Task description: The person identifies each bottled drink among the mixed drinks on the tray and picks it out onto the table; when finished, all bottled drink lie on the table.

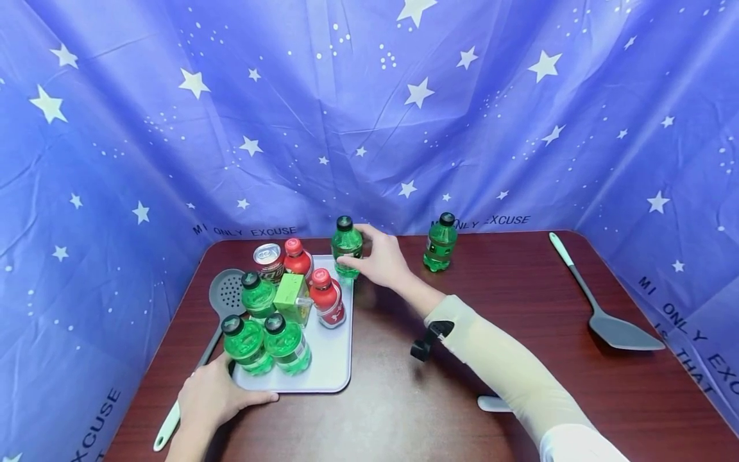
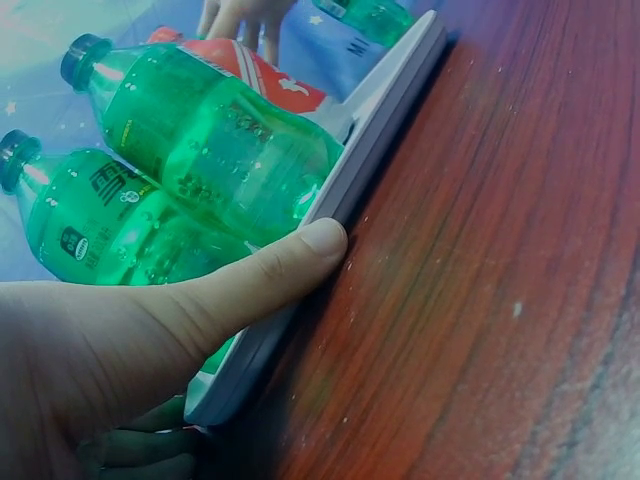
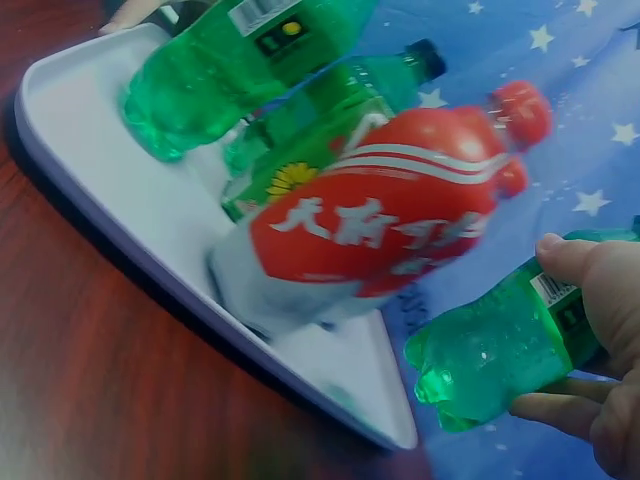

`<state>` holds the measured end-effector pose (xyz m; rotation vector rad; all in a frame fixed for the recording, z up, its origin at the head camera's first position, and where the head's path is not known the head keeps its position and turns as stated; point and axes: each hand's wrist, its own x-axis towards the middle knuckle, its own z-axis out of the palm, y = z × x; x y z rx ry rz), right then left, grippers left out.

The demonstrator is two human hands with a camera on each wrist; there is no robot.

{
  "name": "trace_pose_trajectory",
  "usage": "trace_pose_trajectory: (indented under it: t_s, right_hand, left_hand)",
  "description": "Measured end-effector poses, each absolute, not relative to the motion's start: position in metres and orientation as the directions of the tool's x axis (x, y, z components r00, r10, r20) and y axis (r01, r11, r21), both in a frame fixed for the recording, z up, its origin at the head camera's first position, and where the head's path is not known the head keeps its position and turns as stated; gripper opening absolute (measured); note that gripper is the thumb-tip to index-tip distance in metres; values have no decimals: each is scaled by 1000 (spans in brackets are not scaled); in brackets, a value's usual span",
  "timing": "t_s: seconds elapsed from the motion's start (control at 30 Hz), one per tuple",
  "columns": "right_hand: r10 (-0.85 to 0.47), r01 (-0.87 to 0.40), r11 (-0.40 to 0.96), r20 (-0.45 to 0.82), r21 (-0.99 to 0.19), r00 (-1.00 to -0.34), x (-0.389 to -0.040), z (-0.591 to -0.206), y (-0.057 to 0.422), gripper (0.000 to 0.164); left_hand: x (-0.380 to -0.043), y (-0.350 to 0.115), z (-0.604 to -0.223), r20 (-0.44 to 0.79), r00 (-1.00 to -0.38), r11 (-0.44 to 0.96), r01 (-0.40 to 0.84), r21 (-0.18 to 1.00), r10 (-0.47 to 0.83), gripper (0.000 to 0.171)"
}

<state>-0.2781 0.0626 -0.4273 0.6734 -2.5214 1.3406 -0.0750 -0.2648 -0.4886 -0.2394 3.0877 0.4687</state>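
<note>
At the far right corner of the white tray [image 1: 330, 378], my right hand [image 1: 382, 258] grips a green soda bottle [image 1: 346, 244] with a black cap. The right wrist view shows this bottle's base [image 3: 470, 370] held up off the tray. My left hand [image 1: 209, 396] holds the tray's near left corner, its thumb [image 2: 270, 270] pressed to the front rim and its fingers partly hidden. Three green bottles [image 1: 291, 350], two red-labelled bottles [image 1: 328, 301], a green box [image 1: 292, 296] and a drink can [image 1: 268, 258] stand together on the tray.
Another green bottle [image 1: 441, 242] stands at the table's back. A slotted skimmer [image 1: 226, 295] lies along the tray's left side. At the right lies a grey spatula [image 1: 620, 330]. A pale handle [image 1: 493, 403] shows partly beneath my right forearm. Starry blue curtain [image 1: 369, 128] surrounds the table.
</note>
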Motion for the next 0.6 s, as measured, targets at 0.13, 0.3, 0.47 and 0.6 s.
trace_pose_trajectory:
  t_s: [0.13,0.3,0.47,0.6]
  right_hand:
    - [-274,-493,523,411,-695,-870,-275,-414,86,67]
    - [-253,-500,562,439,-659,-862,-266,-399,115,67]
    - [-243,-503,557,450,-661,-859,-257,-388,142,64]
    - [-231,-502,588,463,-635,-856,-250,-383,161,65]
  left_hand:
    - [-75,-264,-489,-29,-988,942,-152,298,-150,125]
    - [-74,-264,-488,-30,-988,941,-155,299,-153,125]
    - [-75,-265,-489,-21,-989,943,-149,299,-150,124]
    - [-75,-265,-489,-15,-989,943,-142,300,-145,123]
